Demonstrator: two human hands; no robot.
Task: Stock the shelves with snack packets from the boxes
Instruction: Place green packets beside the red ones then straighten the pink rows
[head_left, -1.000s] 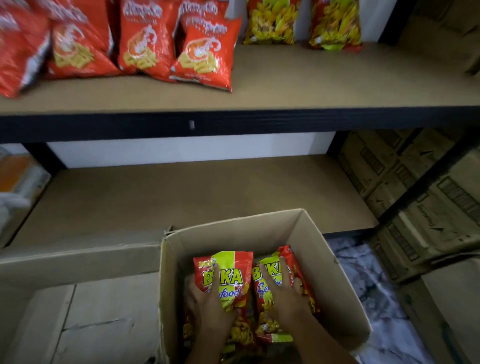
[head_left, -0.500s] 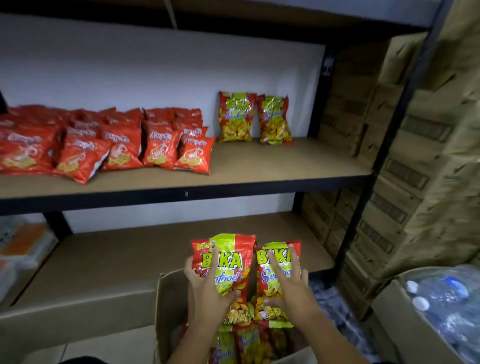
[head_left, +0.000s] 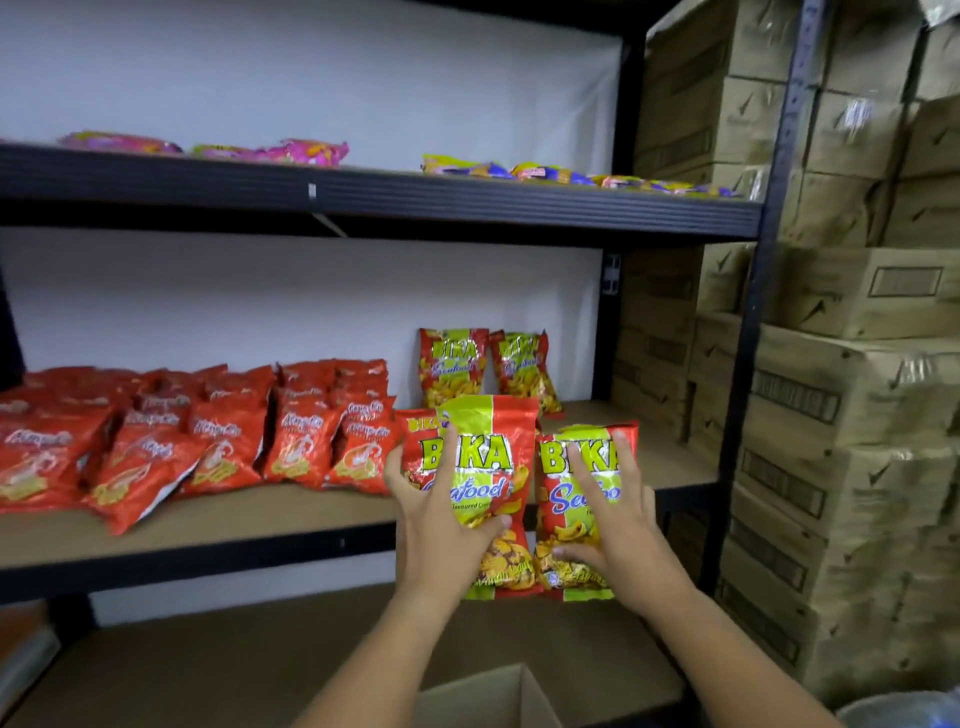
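Head view, left to right. Middle shelf (head_left: 218, 512), left half: red packets (head_left: 208, 441) in leaning rows, filling the board up to its centre. Top shelf (head_left: 363, 195): pink packets (head_left: 306, 152) at left, yellow-and-blue packets (head_left: 561, 174) at right, all lying flat. Centre: left hand (head_left: 441, 525) grasping a small stack of Bika packets (head_left: 480, 467), thumb at the left edge, fingers wrapped over the front, at least two packets in the stack. Just beside it: right hand (head_left: 613, 525) grasping another Bika packet (head_left: 582, 493), fingers spread flat on its face, thumb low across it. Both loads held upright in the air, in front of the middle shelf's front edge, not yet on the board. Behind them, against the back wall: two standing Bika packets (head_left: 488, 366), upright, side by side. Bare board to the right of these, up to the black post (head_left: 748, 364). Right: stacked cartons (head_left: 852, 364) outside the rack. Bottom centre: corner of the open box (head_left: 488, 696), below the arms.

Step in hand, as judged: carrying a batch from box to middle shelf, placement not yet made. Next move, as judged: forward reach over the edge, packets set down upright in front of or beside the two standing ones, label outward, clear of the red rows; then release without toppling the light, air-filled bags behind.
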